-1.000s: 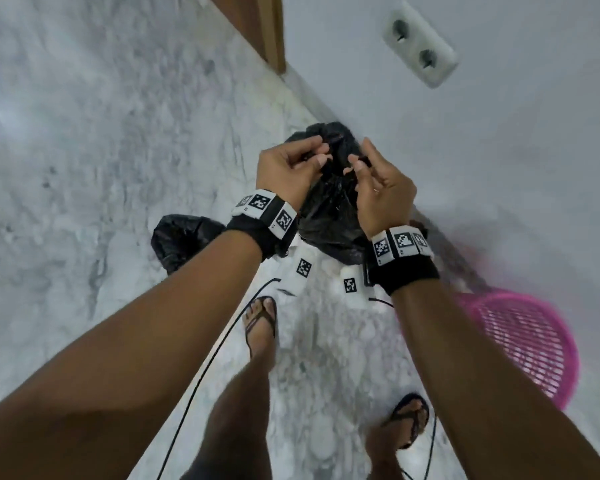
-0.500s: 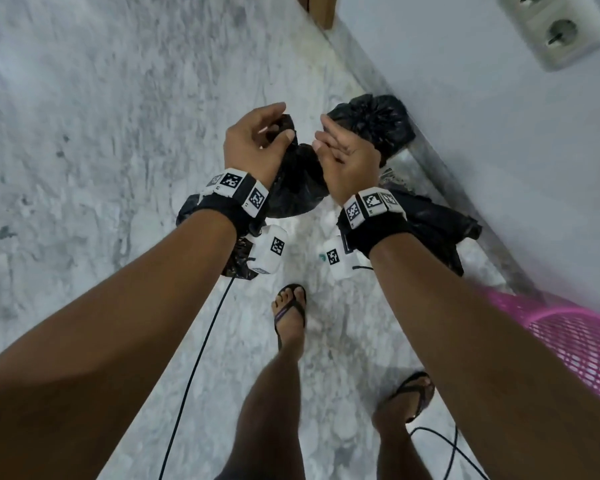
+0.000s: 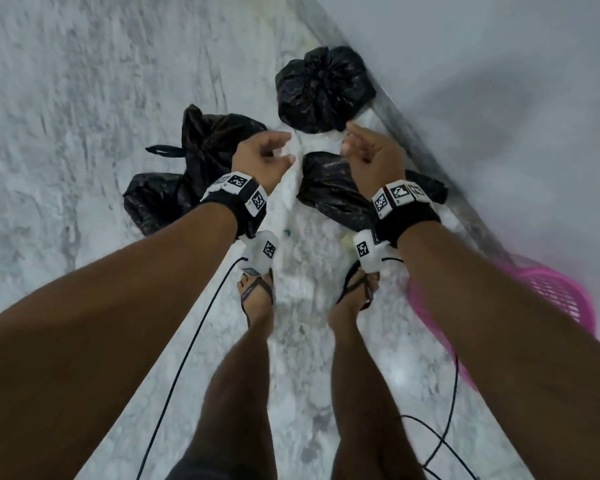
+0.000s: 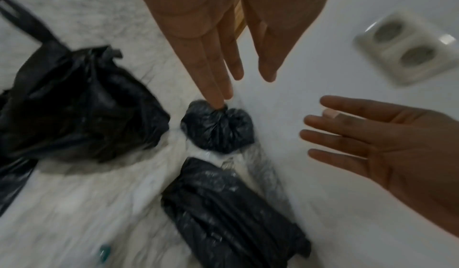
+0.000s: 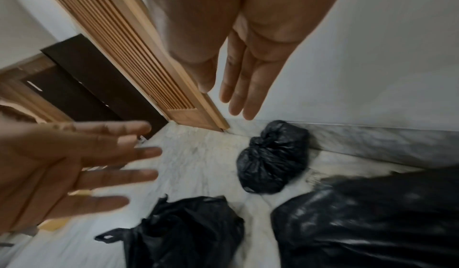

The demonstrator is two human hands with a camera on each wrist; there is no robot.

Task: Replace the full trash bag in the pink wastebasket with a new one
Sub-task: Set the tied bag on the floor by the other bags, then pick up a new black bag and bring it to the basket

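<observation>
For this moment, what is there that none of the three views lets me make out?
- Pink wastebasket: in the head view the right forearm covers its mouth, so whether it is lined cannot be told; absent from both wrist views.
- Tied black bag: opaque, contents hidden everywhere.
- Small teal scrap: blurred, unidentifiable.
- Wall socket: motion-blurred.
- Left hand and right hand hold nothing.

The head camera looks straight down from high up, while both wrist cameras look low along the fingers, all seeing the small round tied black plastic bag (image 3: 324, 88) (image 4: 218, 129) (image 5: 272, 159).
</observation>
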